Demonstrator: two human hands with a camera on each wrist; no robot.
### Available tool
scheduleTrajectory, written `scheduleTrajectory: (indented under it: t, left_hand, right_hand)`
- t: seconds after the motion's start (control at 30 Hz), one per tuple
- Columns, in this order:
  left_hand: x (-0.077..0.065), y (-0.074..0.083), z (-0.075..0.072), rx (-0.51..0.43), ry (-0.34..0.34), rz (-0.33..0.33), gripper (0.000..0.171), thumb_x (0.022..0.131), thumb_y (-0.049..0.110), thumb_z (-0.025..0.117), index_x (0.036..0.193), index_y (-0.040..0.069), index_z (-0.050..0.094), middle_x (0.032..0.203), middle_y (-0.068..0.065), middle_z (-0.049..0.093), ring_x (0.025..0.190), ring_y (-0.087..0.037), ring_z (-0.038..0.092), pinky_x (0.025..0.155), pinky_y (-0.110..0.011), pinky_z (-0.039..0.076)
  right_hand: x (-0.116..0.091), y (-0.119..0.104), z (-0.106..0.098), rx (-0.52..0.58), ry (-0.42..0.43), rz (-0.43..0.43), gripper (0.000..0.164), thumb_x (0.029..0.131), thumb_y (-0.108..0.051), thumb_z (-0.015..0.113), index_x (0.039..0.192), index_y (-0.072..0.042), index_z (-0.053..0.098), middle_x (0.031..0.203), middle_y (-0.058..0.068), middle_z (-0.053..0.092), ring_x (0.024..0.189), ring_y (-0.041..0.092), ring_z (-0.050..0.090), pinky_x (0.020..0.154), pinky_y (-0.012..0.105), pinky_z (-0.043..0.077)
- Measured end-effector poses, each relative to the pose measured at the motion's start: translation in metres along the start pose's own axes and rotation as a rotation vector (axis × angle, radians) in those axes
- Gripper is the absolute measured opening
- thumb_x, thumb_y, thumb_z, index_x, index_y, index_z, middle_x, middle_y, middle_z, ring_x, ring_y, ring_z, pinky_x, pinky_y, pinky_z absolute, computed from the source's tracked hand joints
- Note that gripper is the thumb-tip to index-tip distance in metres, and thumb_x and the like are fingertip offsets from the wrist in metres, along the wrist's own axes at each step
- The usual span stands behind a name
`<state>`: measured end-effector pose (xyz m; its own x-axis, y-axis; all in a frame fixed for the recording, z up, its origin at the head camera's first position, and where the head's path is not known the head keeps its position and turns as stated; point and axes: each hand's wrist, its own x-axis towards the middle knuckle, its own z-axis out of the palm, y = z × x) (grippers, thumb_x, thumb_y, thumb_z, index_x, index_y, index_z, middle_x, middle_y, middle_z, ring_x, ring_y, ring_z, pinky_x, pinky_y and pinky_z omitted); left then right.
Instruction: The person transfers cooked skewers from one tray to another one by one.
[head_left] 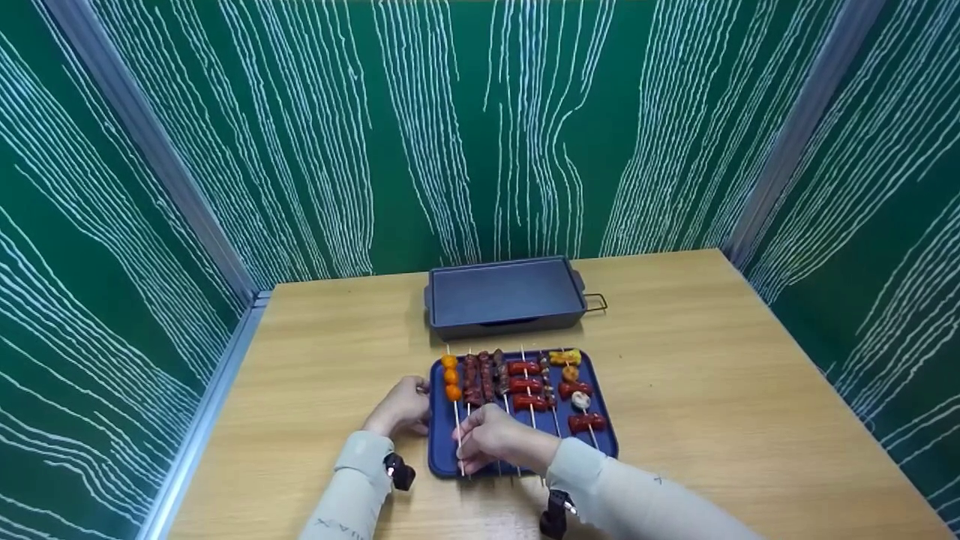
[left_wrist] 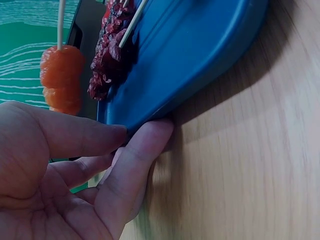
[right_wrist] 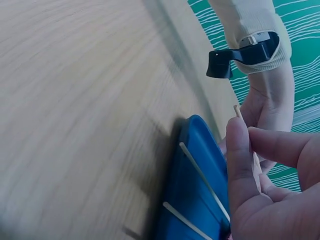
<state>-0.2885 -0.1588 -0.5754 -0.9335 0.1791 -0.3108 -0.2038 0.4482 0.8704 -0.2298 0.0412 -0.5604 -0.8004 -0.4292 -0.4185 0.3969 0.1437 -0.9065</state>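
My right hand (head_left: pixel 499 436) pinches the bare lower stick of a skewer with several orange balls (head_left: pixel 451 377), above the left side of the blue tray (head_left: pixel 441 450). The right wrist view shows the stick's end (right_wrist: pixel 237 111) poking out past the thumb and finger. My left hand (head_left: pixel 403 406) grips the tray's left edge; in the left wrist view the thumb and a finger (left_wrist: pixel 150 140) pinch its rim. Dark red meat skewers (head_left: pixel 471 379) lie beside the orange one. Further right on the tray are a red sausage skewer (head_left: pixel 526 385) and a mixed skewer (head_left: pixel 574 389).
Behind the tray stands a dark rectangular grill pan (head_left: pixel 506 292) with a wire handle (head_left: pixel 598 302) on its right. Both rest on a wooden table (head_left: pixel 697 390). Green walls with white lines (head_left: pixel 517 135) enclose the table at the back and sides.
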Motion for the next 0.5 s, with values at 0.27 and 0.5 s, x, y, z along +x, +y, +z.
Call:
scheduleTrajectory:
  t: [0.27, 0.5]
  left_hand:
    - [0.0003, -0.0001, -0.0001, 0.007, -0.005, 0.002, 0.032, 0.095, 0.000, 0.056, 0.124, -0.009, 0.064, 0.094, -0.014, 0.067, 0.068, -0.020, 0.066, 0.056, -0.034, 0.067]
    - [0.0017, -0.0016, -0.0013, 0.015, -0.032, 0.035, 0.028, 0.097, 0.003, 0.056, 0.120, -0.009, 0.066, 0.087, -0.010, 0.067, 0.062, -0.017, 0.066, 0.055, -0.035, 0.067]
  right_hand:
    - [0.0037, 0.0059, 0.0049, -0.028, 0.080, 0.018, 0.022, 0.082, 0.022, 0.069, 0.098, 0.007, 0.069, 0.068, 0.009, 0.066, 0.056, 0.016, 0.069, 0.052, 0.025, 0.065]
    - [0.0072, 0.0074, 0.0082, -0.038, 0.098, 0.021, 0.020, 0.081, 0.022, 0.069, 0.090, 0.005, 0.069, 0.067, 0.008, 0.065, 0.054, 0.014, 0.067, 0.051, 0.023, 0.063]
